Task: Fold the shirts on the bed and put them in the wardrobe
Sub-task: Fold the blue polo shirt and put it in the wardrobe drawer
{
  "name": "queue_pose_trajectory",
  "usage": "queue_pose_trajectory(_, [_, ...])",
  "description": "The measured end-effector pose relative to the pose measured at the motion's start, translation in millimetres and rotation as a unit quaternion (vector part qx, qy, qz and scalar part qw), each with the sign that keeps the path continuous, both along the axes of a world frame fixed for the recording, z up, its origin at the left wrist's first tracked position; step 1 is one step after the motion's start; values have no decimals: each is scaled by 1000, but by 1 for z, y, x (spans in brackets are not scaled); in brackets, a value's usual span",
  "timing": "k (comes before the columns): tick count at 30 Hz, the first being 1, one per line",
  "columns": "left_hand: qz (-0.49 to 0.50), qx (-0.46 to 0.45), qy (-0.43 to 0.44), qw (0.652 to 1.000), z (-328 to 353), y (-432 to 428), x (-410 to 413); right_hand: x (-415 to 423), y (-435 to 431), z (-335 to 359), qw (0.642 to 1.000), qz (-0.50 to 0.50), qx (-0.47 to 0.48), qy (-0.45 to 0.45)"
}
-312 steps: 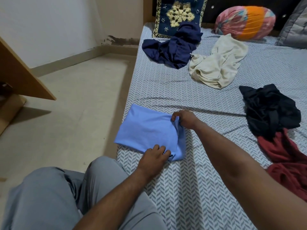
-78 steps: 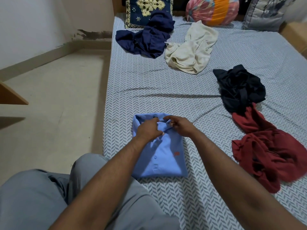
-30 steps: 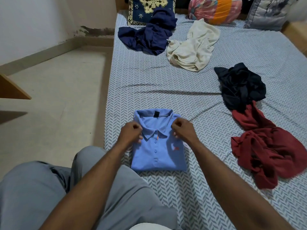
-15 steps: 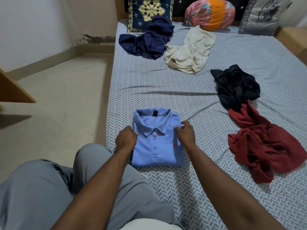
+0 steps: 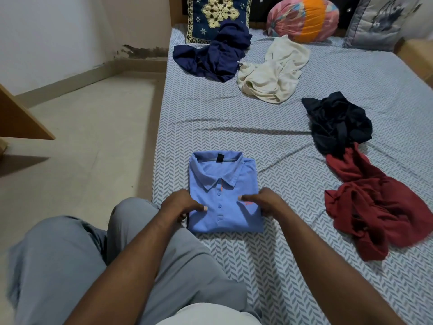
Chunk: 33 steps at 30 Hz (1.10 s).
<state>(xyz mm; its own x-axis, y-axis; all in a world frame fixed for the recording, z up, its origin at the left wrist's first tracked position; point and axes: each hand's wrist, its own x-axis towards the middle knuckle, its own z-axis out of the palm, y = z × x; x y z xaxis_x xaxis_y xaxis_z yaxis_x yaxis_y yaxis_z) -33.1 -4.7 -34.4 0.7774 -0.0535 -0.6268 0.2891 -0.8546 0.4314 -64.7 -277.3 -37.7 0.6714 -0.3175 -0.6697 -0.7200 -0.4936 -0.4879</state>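
A light blue polo shirt [image 5: 222, 181] lies folded into a neat rectangle near the bed's left edge, collar facing away from me. My left hand [image 5: 180, 205] grips its left side with the thumb on top. My right hand [image 5: 264, 202] grips its right side the same way. Unfolded shirts lie crumpled farther off: a navy one [image 5: 215, 57], a cream one [image 5: 274, 73], a black one [image 5: 337, 123] and a dark red one [image 5: 375, 202].
The bed [image 5: 234, 127] has a grey herringbone sheet. Pillows stand at its head: a navy embroidered cushion [image 5: 218, 12], a pink-orange bolster [image 5: 302, 18], a grey pillow [image 5: 379, 22]. A wooden panel [image 5: 21, 120] juts in at the left over the beige floor [image 5: 82, 148]. My grey-trousered knee [image 5: 131, 221] is against the bed.
The shirt was flipped collar-up and its collar straightened. Since then both hands have slid down from the collar to the lower sides of the folded shirt and taken hold of it.
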Motion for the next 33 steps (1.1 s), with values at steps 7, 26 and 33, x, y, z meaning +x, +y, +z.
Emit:
queue_pose_trajectory(7, [21,-1,-28,999,-8,3,-2,-29,0,-4,998,44,36,17])
queue_pose_trajectory(26, [43,-200,-148,967,2,-19,12,26,-2,10,968,210,-7,-139])
queue_pose_trajectory(33, [-57,-211,-186,958,28,-20,27,26,17,28,950,232,-98,-184])
